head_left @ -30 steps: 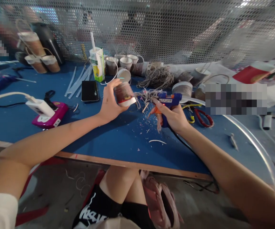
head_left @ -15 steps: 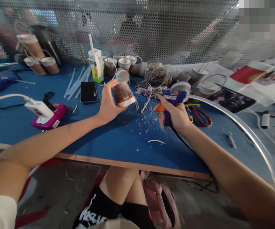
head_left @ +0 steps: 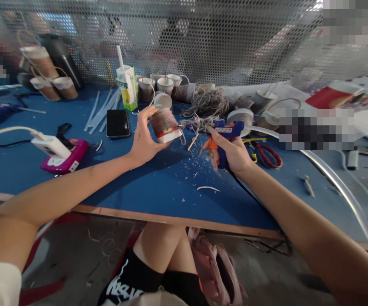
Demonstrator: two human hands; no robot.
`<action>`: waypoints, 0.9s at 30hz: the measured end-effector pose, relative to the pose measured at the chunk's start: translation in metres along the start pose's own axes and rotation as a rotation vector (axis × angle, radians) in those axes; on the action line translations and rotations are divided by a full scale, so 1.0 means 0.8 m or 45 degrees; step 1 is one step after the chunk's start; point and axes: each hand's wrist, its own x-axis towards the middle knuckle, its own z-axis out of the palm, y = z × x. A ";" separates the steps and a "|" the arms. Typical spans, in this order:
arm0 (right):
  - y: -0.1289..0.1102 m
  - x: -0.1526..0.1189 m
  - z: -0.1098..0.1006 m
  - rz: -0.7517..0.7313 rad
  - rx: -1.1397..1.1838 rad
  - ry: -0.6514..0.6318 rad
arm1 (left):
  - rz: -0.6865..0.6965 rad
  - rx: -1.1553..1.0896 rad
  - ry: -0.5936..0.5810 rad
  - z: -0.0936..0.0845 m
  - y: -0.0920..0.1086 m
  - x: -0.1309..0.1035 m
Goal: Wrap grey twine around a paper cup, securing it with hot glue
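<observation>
In my left hand (head_left: 145, 138) is a paper cup (head_left: 164, 122) wound with brown cord, tilted on its side above the table. Thumb and fingers grip its two ends, and a loose cord end hangs by the white rim. My right hand (head_left: 233, 151) is wrapped round the handle of a blue hot glue gun (head_left: 226, 129) with an orange trigger. Its nozzle points left and reaches close to the cup's side; whether they touch I cannot tell. A long clear glue stick (head_left: 337, 170) sticks out from the gun's rear. Behind the gun lies a tangle of grey cord (head_left: 206, 103).
Cord-wrapped cups (head_left: 147, 87) line the back by a mesh screen (head_left: 222, 42). A juice carton (head_left: 127, 87), a phone (head_left: 118, 123), spare glue sticks (head_left: 105, 110) and a magenta power strip (head_left: 65, 157) stand to the left. Scraps litter the blue table (head_left: 158, 187); a red ring (head_left: 269, 155) lies right.
The glue gun has shifted slightly left, bringing its nozzle up to the cord-wrapped cup. The left hand keeps its hold on the cup, almost unmoved.
</observation>
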 end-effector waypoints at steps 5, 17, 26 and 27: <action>0.001 0.005 -0.003 0.064 -0.146 0.068 | -0.022 0.005 0.000 0.001 0.001 0.000; -0.042 0.001 -0.048 0.156 -2.132 0.101 | -0.008 0.097 0.108 0.006 0.001 0.002; -0.042 -0.005 -0.007 -0.678 -0.697 -0.093 | -0.013 0.084 0.051 0.005 -0.001 0.001; -0.036 -0.005 0.004 -0.643 -0.537 -0.197 | -0.019 0.067 0.029 0.005 -0.001 0.001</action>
